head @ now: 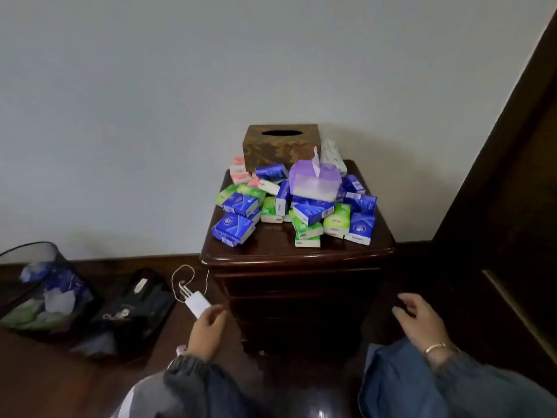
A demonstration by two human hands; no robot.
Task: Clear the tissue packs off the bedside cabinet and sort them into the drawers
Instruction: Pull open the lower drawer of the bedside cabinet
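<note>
Several small tissue packs (297, 206), blue, green and pink, lie heaped on top of the dark wooden bedside cabinet (298, 256). A purple soft tissue pack (315, 184) sits on the heap. Behind it stands a brown tissue box (280, 146). The drawers (298, 294) on the cabinet's front are all shut. My left hand (208, 330) hangs low at the cabinet's left front, fingers loosely curled, right beside a white charger (197, 303); whether they touch I cannot tell. My right hand (419, 318) hovers open at the cabinet's lower right, holding nothing.
A mesh wastebasket (36, 285) full of rubbish stands at the left, with a black bag (135, 303) beside it on the dark wood floor. The charger's white cable (180, 276) loops near the cabinet's left side. A dark wooden panel (512, 191) rises at the right.
</note>
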